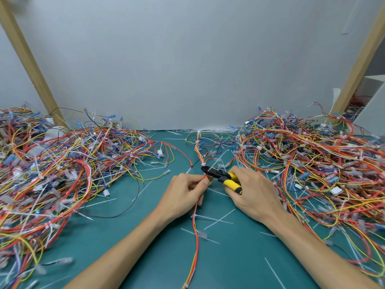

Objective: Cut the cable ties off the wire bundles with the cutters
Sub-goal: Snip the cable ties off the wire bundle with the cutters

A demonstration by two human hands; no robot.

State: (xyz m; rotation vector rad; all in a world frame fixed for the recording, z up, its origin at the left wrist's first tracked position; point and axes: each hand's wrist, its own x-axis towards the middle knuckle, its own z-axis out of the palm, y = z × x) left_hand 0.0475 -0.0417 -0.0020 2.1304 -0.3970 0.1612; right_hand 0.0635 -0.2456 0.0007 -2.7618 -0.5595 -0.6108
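Note:
A thin wire bundle [195, 228] of red, orange and yellow wires runs up the middle of the green mat. My left hand [185, 195] pinches it between thumb and fingers. My right hand [253, 193] grips the yellow-handled cutters [224, 177]; their black jaws sit at the bundle just above my left fingertips, next to a white cable tie [203, 164]. Another white tie [193, 216] wraps the bundle below my left hand.
A big tangle of tied wires [62, 174] fills the left side, and another tangle [318, 163] fills the right. Cut white tie strips [218, 220] lie scattered on the green mat [239, 257]. A grey wall and two slanted wooden posts stand behind.

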